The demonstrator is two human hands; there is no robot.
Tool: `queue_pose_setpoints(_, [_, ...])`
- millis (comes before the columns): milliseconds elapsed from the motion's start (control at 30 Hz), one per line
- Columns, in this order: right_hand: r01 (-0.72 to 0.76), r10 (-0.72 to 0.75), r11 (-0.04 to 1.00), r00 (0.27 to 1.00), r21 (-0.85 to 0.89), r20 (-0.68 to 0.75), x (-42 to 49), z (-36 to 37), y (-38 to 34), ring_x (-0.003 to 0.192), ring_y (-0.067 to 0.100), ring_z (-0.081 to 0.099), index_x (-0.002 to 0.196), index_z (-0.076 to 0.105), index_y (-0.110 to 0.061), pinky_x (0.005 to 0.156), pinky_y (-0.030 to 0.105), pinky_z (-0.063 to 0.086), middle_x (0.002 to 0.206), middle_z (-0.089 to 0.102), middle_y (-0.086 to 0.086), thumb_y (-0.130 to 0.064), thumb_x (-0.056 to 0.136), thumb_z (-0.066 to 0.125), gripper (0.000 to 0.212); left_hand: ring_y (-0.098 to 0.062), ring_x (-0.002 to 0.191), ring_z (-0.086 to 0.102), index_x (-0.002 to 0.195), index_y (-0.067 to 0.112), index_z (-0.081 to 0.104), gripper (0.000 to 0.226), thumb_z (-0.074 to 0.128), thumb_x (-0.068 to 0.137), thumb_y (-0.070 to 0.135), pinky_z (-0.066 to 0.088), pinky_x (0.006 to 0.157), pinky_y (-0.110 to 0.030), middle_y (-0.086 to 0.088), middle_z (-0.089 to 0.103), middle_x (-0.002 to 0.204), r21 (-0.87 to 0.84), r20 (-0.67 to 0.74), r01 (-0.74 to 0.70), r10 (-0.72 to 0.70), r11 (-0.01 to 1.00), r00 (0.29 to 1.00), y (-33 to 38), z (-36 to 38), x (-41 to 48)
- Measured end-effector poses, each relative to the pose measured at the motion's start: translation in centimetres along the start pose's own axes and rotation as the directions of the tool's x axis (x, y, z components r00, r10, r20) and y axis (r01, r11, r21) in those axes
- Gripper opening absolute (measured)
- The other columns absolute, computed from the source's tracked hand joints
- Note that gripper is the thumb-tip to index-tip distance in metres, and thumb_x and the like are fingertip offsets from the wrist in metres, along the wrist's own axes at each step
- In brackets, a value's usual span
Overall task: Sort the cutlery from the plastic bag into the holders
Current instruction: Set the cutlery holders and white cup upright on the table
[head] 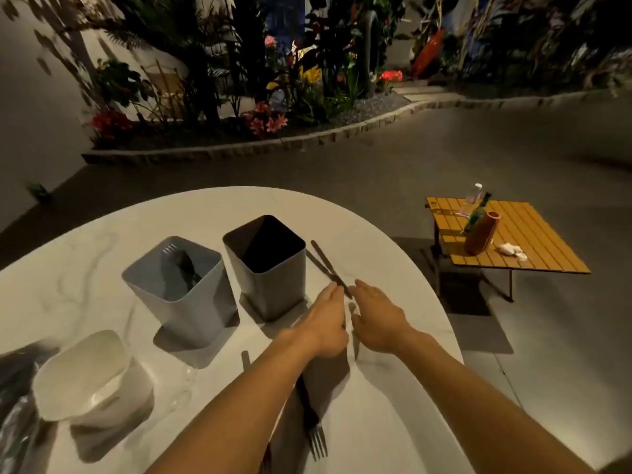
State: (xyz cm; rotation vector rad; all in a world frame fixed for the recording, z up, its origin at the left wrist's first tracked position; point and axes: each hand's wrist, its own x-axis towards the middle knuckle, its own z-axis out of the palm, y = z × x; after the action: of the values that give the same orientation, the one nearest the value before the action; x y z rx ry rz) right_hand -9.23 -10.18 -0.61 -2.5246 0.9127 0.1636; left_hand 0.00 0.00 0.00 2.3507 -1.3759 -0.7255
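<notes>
A dark knife (pixel 327 265) slants up from the white marble table (pixel 393 388), to the right of the dark grey holder (pixel 270 268); its far end is raised above its shadow. My left hand (pixel 325 323) pinches it near the near end with the fingertips. My right hand (pixel 376 316) hovers just right of it, fingers spread, holding nothing. A pale blue holder (pixel 178 285) has a dark spoon (pixel 184 268) inside. A white holder (pixel 89 374) stands at the left. The plastic bag (pixel 13 415) lies at the far left edge.
A dark fork (pixel 313 429) lies on the table under my left forearm, and another dark handle (pixel 245 359) shows beside it. A low wooden table (pixel 533 241) with bottles stands on the floor to the right. A planted bed lies beyond.
</notes>
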Motion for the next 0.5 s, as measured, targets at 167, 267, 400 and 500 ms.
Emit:
queue_pose_setpoints(167, [0.082,-0.087,0.992,0.995,-0.094,-0.048,3.3,2.1,1.0,0.154,0.028,0.011,0.159,0.016,-0.033,0.119,0.059,0.023,0.168,0.011,-0.005,-0.043,0.103,0.049,0.066,-0.029,0.158,0.004,0.163,0.014,0.0,0.09,0.061,0.097,0.012,0.018,0.126,-0.044,-0.007,-0.005,0.171,0.142,-0.089,0.064,-0.051,0.988,0.995,-0.6,2.1,3.8])
queue_pose_setpoints(267, [0.114,-0.139,0.973,0.984,-0.202,-0.114,3.8,3.4,1.6,0.14,0.025,0.035,0.146,0.041,-0.034,0.11,0.052,0.039,0.152,0.042,-0.007,-0.04,0.098,0.055,0.05,-0.03,0.154,0.016,0.16,0.013,0.016,0.079,0.061,0.095,0.013,0.023,0.124,-0.053,-0.009,0.019,0.166,0.178,-0.08,0.061,-0.048,0.982,0.996,-1.0,3.1,3.9])
queue_pose_setpoints(400, [0.091,-0.151,0.977,0.936,-0.194,-0.32,3.5,4.1,1.2,0.095,0.02,0.064,0.105,0.068,-0.023,0.084,0.036,0.056,0.103,0.069,0.0,-0.026,0.093,0.061,0.014,-0.029,0.136,0.041,0.146,0.016,0.039,0.057,0.06,0.093,0.011,0.035,0.115,-0.053,-0.007,0.045,0.144,0.132,-0.141,0.019,-0.001,0.991,0.99,-1.2,3.4,2.9])
queue_pose_setpoints(500, [0.051,-0.138,0.967,0.929,-0.25,-0.344,2.5,4.2,0.6,0.088,0.021,0.065,0.101,0.069,-0.02,0.081,0.032,0.056,0.097,0.07,0.002,-0.023,0.088,0.069,0.013,-0.03,0.129,0.051,0.144,0.019,0.04,0.056,0.062,0.093,0.01,0.041,0.111,-0.05,-0.007,0.053,0.139,0.127,-0.168,0.017,0.005,0.992,0.986,-1.0,4.0,1.9])
